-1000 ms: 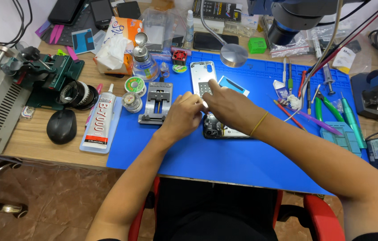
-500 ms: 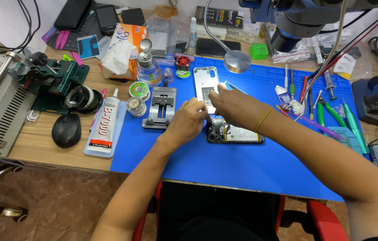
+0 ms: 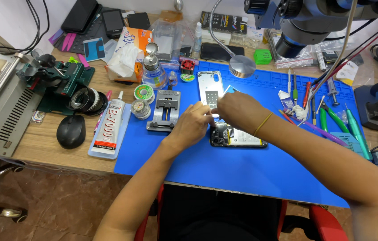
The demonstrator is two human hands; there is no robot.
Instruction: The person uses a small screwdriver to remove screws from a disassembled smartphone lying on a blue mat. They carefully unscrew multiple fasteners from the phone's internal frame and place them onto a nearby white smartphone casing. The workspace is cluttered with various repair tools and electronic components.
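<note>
With the left hand (image 3: 192,126) and right hand (image 3: 238,109) pinched together over the camera end of the opened smartphone (image 3: 238,137), lying mid-mat on the blue repair mat (image 3: 242,174), a slip could tear exposed parts or nudge the silver back frame (image 3: 210,89) at 12 o'clock.

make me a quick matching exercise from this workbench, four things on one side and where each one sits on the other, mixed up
Things:
1. computer mouse
2. opened phone
3. glue tube
4. silver phone back cover

Places:
A. on the blue mat, under both hands
B. bare wood, far left of the mat
C. on the mat, beyond the hands
D. on the wood at the mat's left edge

Pairs: 1-B, 2-A, 3-D, 4-C
</note>
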